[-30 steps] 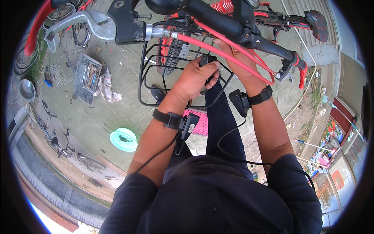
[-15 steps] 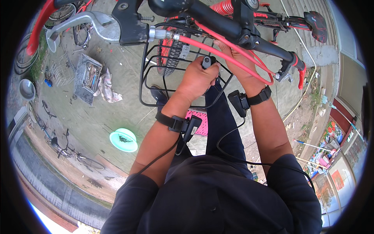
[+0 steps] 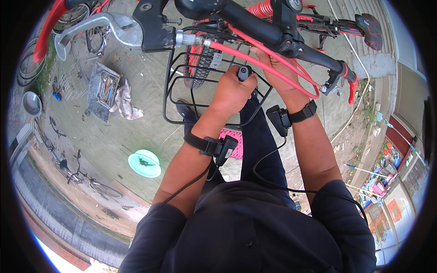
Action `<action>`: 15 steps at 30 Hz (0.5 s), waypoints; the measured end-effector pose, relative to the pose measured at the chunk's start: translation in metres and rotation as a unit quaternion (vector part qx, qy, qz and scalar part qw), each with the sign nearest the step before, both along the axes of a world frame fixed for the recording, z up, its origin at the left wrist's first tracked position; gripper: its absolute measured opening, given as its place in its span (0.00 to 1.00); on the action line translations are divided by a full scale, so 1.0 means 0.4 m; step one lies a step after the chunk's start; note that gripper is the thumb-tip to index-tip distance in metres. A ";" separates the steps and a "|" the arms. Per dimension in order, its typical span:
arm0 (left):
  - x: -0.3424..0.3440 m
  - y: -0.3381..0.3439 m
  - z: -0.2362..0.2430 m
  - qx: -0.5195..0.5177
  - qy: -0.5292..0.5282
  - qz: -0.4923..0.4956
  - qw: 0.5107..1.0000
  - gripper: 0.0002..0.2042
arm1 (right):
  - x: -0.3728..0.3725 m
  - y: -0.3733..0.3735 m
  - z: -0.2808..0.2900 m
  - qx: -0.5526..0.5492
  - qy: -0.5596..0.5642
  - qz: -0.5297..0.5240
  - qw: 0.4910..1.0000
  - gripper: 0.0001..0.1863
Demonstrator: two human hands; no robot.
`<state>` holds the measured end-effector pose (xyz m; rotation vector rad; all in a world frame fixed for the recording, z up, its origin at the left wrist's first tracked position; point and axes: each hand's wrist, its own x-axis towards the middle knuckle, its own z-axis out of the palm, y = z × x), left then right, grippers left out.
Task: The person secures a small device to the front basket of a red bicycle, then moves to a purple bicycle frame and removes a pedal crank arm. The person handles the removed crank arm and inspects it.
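In front of me is a bicycle's black handlebar (image 3: pixel 255 27) with red cable housings (image 3: pixel 264 62) and a silver brake lever (image 3: pixel 98 27). Below it sits a black wire basket (image 3: pixel 166 98). My left hand (image 3: pixel 231 91) is closed round a dark grey tool handle (image 3: pixel 244 72), whose round end with a hole points up at me; its working end is hidden. Just right of it, my right hand (image 3: pixel 283 75) reaches up under the red housings by the basket's rim. Its fingers are bent and partly covered, and what they grip cannot be made out.
A grey crate of tools (image 3: pixel 105 88) and a crumpled cloth (image 3: pixel 125 102) lie on the floor at left. A mint-green basin (image 3: pixel 144 164) stands nearer. Another bicycle (image 3: pixel 75 175) is at far left. Black cables (image 3: pixel 259 175) run from my wrist straps.
The tool handle's end has tilted slightly, and my left hand has turned a little with it. My right hand stays in place.
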<state>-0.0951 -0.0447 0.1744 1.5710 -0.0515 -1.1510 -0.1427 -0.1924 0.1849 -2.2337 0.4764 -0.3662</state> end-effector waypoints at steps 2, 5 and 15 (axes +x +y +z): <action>-0.002 0.000 -0.001 0.002 -0.005 0.002 1.000 0.15 | -0.001 0.000 0.000 0.004 0.006 -0.002 1.000 0.11; -0.004 0.001 -0.006 0.024 -0.039 -0.005 0.999 0.16 | -0.001 0.001 -0.001 -0.002 0.005 0.001 1.000 0.11; 0.022 0.009 -0.004 -0.008 0.065 -0.026 0.997 0.15 | 0.004 0.003 0.008 0.050 0.054 -0.017 0.997 0.12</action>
